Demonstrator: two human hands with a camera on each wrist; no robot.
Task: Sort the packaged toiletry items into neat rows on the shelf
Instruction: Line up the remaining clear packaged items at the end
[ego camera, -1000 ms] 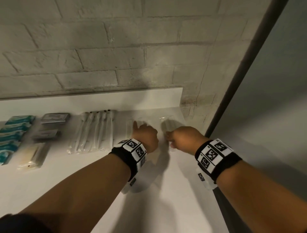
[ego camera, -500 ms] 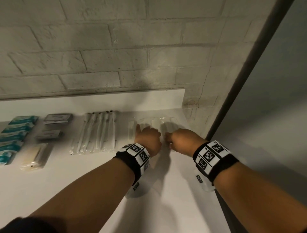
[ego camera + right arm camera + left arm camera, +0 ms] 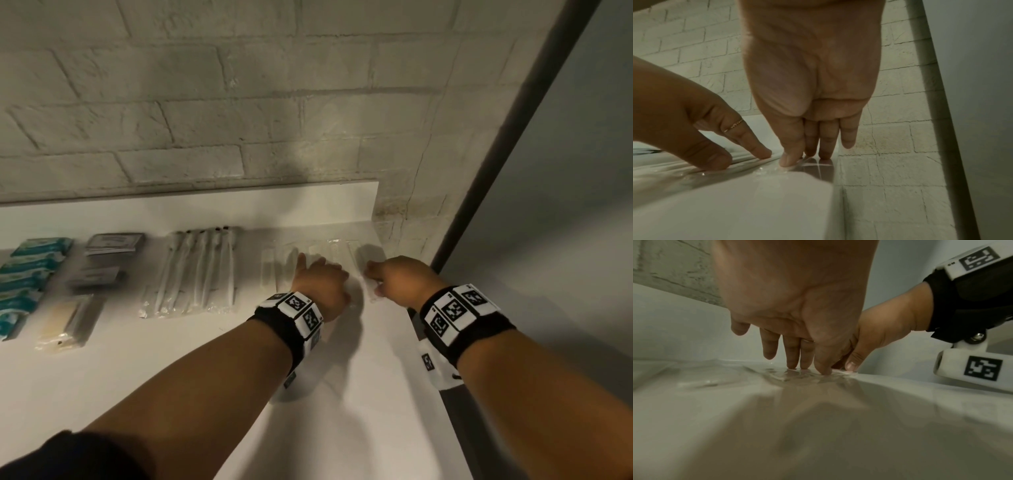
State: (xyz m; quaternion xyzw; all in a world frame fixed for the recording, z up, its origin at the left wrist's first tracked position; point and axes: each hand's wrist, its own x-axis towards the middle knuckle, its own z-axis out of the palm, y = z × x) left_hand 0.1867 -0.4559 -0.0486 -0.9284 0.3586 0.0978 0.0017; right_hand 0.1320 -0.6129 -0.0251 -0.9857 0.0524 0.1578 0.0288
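Now we press our left hand and right hand, fingers nearly straight and gripping nothing, onto the clear packets lying flat at the right end of the white shelf. Wrapped toothbrushes lie in a row just to their left.

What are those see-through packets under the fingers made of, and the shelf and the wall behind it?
Clear packets: thin glossy plastic film, apparently; it wrinkles and glints under the left hand and right hand. Shelf: smooth white, faintly reflective, perhaps laminate or painted board. Wall: rough matte painted brick, by its joints.
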